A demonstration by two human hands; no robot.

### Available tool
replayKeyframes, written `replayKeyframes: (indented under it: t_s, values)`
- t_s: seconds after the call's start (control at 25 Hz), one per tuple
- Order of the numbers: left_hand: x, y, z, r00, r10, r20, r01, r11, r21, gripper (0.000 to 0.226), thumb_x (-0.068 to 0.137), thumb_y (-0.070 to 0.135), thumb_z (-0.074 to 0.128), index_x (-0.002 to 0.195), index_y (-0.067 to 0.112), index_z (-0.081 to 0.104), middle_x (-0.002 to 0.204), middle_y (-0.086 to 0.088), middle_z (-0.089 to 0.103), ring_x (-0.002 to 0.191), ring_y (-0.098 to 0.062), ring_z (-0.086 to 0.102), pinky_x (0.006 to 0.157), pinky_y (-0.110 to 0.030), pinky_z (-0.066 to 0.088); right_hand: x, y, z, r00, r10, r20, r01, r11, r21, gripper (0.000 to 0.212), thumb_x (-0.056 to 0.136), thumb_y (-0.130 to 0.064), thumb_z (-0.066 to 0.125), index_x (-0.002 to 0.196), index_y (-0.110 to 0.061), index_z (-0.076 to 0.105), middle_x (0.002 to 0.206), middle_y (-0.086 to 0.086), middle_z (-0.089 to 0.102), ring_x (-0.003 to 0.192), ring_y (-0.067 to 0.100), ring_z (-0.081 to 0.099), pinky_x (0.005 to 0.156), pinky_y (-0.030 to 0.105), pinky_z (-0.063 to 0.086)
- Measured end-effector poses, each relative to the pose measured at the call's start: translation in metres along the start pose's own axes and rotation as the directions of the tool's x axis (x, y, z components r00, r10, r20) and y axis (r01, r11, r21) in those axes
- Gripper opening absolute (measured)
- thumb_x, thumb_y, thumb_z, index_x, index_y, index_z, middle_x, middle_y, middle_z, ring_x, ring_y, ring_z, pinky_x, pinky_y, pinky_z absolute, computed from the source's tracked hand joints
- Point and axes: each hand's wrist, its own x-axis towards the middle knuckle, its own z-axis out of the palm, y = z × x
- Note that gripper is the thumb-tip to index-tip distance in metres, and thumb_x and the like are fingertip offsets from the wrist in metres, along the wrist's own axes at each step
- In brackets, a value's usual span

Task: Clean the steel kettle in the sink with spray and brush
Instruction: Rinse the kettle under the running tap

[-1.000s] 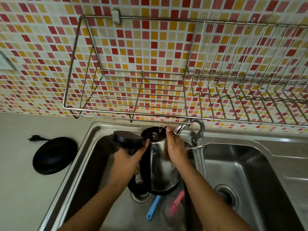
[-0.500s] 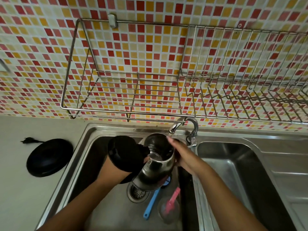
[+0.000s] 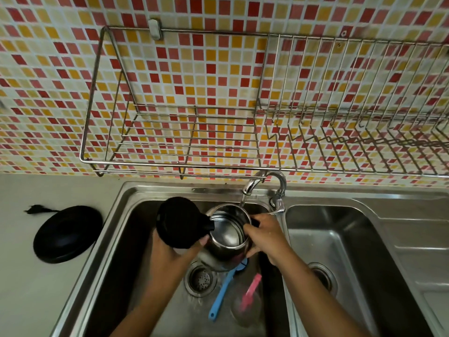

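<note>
The steel kettle (image 3: 227,235) is tilted toward me over the left sink basin (image 3: 116,263), its mouth facing up under the tap (image 3: 252,184), which runs water into it. The black lid (image 3: 179,221) stands flipped open on the left. My left hand (image 3: 173,251) grips the kettle's black handle below the lid. My right hand (image 3: 266,235) holds the kettle's right side, fingers curled over the rim. A blue-handled brush (image 3: 222,295) lies on the basin floor beneath the kettle. Beside it lies a clear spray bottle with a pink head (image 3: 250,293).
The black kettle base (image 3: 66,233) with its plug sits on the grey counter at left. A second steel basin (image 3: 340,251) is on the right. A wire dish rack (image 3: 194,142) hangs on the mosaic-tiled wall just above the tap.
The kettle has gone from upright to tilted toward me with its inside showing. My right hand slid from the kettle's side to its rim. Water now falls from the tap into it.
</note>
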Motion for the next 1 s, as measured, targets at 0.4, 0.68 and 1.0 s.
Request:
replayKeyframes:
  t_s: [0.4,0.68,1.0]
  values:
    - [0.006,0.012,0.056,0.637,-0.664,0.392,0.769,0.514,-0.380,0.033,0.091,0.004,0.056,0.123,-0.002,0.055,0.109,-0.025,0.068,0.088,-0.034,0.071,0.077,-0.039,0.060,-0.029,0.017,0.019,0.954,-0.275,-0.124,0.265,0.960,-0.087,0.038,0.086,-0.009,0.064,0.102,-0.042,0.053,0.076,-0.014,0.064,0.065,-0.009,0.063,0.064,0.011,0.053]
    - [0.005,0.010,0.043,0.657,-0.611,0.442,0.750,0.588,-0.302,0.032,0.085,-0.021,0.040,0.101,0.000,0.059,0.093,-0.019,0.071,0.081,-0.036,0.073,0.065,-0.041,0.062,0.008,0.030,-0.003,0.989,-0.123,0.080,0.127,0.991,-0.049,0.038,0.101,-0.031,0.041,0.137,-0.024,0.050,0.136,-0.002,0.054,0.130,0.014,0.045,0.105,0.019,0.033]
    - [0.011,0.018,0.033,0.682,-0.549,0.483,0.702,0.677,-0.222,0.038,0.084,-0.023,0.038,0.095,0.006,0.060,0.094,-0.013,0.069,0.084,-0.036,0.070,0.067,-0.051,0.060,-0.007,0.007,-0.003,0.831,-0.527,0.177,0.543,0.839,-0.049,0.032,0.097,-0.005,0.050,0.125,-0.014,0.062,0.132,-0.006,0.059,0.128,-0.001,0.048,0.109,0.012,0.033]
